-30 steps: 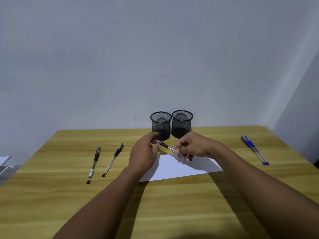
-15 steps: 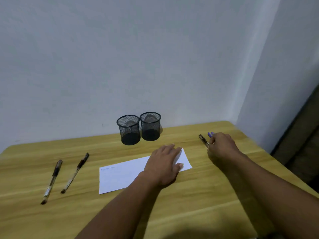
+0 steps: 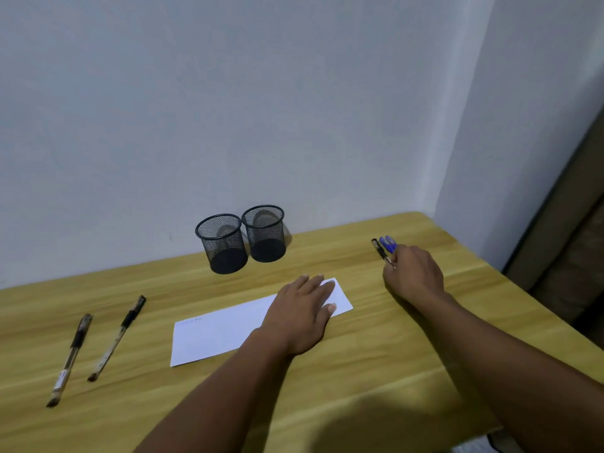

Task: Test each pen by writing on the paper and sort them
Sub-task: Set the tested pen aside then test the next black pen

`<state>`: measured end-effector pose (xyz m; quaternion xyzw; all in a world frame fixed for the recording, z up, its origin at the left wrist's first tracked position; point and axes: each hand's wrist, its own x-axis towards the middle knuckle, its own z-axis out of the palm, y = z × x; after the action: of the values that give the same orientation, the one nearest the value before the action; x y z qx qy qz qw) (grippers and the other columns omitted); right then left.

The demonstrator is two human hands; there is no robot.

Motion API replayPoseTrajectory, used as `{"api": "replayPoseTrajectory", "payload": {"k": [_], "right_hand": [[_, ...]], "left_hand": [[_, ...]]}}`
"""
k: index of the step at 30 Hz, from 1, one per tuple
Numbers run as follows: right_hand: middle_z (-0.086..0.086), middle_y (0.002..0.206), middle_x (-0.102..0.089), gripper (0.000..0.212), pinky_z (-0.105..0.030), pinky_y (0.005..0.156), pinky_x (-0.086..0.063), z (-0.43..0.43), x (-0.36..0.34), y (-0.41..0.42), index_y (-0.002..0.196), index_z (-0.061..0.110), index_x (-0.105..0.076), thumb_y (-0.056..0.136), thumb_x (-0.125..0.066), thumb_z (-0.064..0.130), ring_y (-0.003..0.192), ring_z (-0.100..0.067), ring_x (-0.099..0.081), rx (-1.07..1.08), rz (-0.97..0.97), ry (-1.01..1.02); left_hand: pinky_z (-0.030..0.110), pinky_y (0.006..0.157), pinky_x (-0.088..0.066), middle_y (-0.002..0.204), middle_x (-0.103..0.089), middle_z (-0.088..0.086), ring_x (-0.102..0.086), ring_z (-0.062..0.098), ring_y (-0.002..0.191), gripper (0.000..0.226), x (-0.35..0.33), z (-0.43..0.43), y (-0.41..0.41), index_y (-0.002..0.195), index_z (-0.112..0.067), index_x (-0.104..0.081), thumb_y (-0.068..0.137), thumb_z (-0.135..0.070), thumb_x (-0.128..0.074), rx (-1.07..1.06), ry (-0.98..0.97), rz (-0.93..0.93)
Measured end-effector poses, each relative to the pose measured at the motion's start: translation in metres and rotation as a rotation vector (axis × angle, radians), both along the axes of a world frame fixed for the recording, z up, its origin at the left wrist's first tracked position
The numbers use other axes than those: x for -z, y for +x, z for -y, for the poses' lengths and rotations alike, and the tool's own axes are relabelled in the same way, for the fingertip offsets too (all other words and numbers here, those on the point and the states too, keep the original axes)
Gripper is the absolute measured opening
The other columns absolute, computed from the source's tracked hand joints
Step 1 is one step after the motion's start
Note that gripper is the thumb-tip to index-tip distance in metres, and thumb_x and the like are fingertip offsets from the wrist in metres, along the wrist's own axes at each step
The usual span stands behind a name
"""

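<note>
1. Right hand [image 3: 413,276] has carried the black pen [image 3: 381,252] from over the paper to the table's right side since a second ago. Its curled fingers pinch the pen's near end.
2. Wooden table [image 3: 376,348] against the wall.
3. Paper [image 3: 215,335] at centre, with the left hand [image 3: 300,312] flat on its right end, fingers straight.
4. Two mesh cups [image 3: 222,246] side by side behind the paper.
5. Blue pens [image 3: 389,244] just beside the held pen; two dark pens [image 3: 116,339] lie far left.
</note>
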<state>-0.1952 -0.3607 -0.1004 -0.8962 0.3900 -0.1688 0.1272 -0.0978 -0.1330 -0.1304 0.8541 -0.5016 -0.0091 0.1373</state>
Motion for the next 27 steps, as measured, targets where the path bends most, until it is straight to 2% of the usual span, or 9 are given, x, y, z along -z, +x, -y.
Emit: {"api": "replayPoseTrajectory", "payload": {"k": [5, 8, 11, 14, 18, 21, 24, 27], "right_hand": [[-0.009, 0.114, -0.068, 0.019, -0.037, 0.086, -0.049, -0.024, -0.011, 0.008, 0.102, 0.013, -0.068, 0.090, -0.055, 0.019, 0.114, -0.033, -0.059, -0.092, 0.125, 0.022], [-0.001, 0.097, -0.071, 0.014, -0.036, 0.075, -0.053, -0.059, -0.024, 0.023, 0.095, 0.021, -0.069, 0.091, -0.056, 0.022, 0.095, -0.026, -0.065, -0.212, 0.224, 0.058], [0.002, 0.080, -0.067, 0.012, -0.038, 0.069, -0.055, -0.102, -0.036, 0.048, 0.088, 0.021, -0.072, 0.089, -0.060, 0.022, 0.082, -0.026, -0.067, -0.398, 0.271, 0.159], [0.003, 0.073, -0.067, 0.013, -0.039, 0.070, -0.056, -0.154, -0.039, 0.071, 0.084, 0.019, -0.072, 0.086, -0.059, 0.019, 0.079, -0.025, -0.066, -0.528, 0.323, 0.263], [-0.002, 0.078, -0.071, 0.014, -0.041, 0.071, -0.057, -0.225, -0.026, 0.095, 0.084, 0.016, -0.072, 0.086, -0.058, 0.017, 0.078, -0.022, -0.065, -0.686, 0.322, 0.329], [0.000, 0.093, -0.070, 0.013, -0.040, 0.078, -0.055, -0.266, -0.008, 0.108, 0.091, 0.019, -0.073, 0.090, -0.060, 0.022, 0.092, -0.019, -0.061, -0.787, 0.285, 0.272], [0.002, 0.102, -0.067, 0.012, -0.037, 0.086, -0.050, -0.289, 0.013, 0.112, 0.095, 0.021, -0.071, 0.093, -0.060, 0.025, 0.103, -0.019, -0.055, -0.838, 0.223, 0.218], [0.002, 0.102, -0.064, 0.013, -0.036, 0.089, -0.045, -0.295, 0.030, 0.113, 0.096, 0.022, -0.072, 0.093, -0.060, 0.026, 0.104, -0.021, -0.053, -0.836, 0.206, 0.161]], "left_hand": [[0.034, 0.121, -0.019, 0.161, -0.034, 0.001, -0.026, 0.022, 0.149, 0.054, -0.013, -0.008, -0.002, 0.154, -0.025, -0.034, 0.104, -0.047, -0.036, -0.031, -0.089, -0.021], [0.037, 0.119, -0.025, 0.158, -0.040, 0.002, -0.032, 0.021, 0.146, 0.055, -0.021, -0.022, 0.004, 0.152, -0.026, -0.038, 0.102, -0.050, -0.036, -0.084, -0.113, 0.010], [0.039, 0.106, -0.040, 0.142, -0.055, 0.001, -0.048, 0.021, 0.129, 0.050, -0.028, -0.049, 0.015, 0.145, -0.026, -0.047, 0.101, -0.048, -0.038, -0.167, -0.150, 0.074], [0.040, 0.090, -0.047, 0.127, -0.061, 0.002, -0.055, 0.024, 0.113, 0.043, -0.034, -0.093, 0.030, 0.136, -0.025, -0.054, 0.098, -0.040, -0.043, -0.324, -0.175, 0.154], [0.040, 0.086, -0.047, 0.124, -0.063, 0.006, -0.056, 0.029, 0.110, 0.038, -0.041, -0.165, 0.049, 0.130, -0.022, -0.059, 0.096, -0.034, -0.052, -0.583, -0.172, 0.200], [0.040, 0.091, -0.047, 0.126, -0.060, 0.004, -0.054, 0.028, 0.113, 0.038, -0.043, -0.209, 0.055, 0.129, -0.023, -0.058, 0.094, -0.036, -0.052, -0.774, -0.176, 0.172], [0.040, 0.090, -0.048, 0.126, -0.058, 0.005, -0.055, 0.029, 0.115, 0.040, -0.043, -0.235, 0.064, 0.129, -0.022, -0.057, 0.092, -0.035, -0.054, -0.864, -0.176, 0.080], [0.039, 0.085, -0.051, 0.120, -0.065, 0.002, -0.059, 0.026, 0.113, 0.040, -0.043, -0.242, 0.072, 0.128, -0.024, -0.058, 0.091, -0.039, -0.054, -0.902, -0.150, -0.020]]}}
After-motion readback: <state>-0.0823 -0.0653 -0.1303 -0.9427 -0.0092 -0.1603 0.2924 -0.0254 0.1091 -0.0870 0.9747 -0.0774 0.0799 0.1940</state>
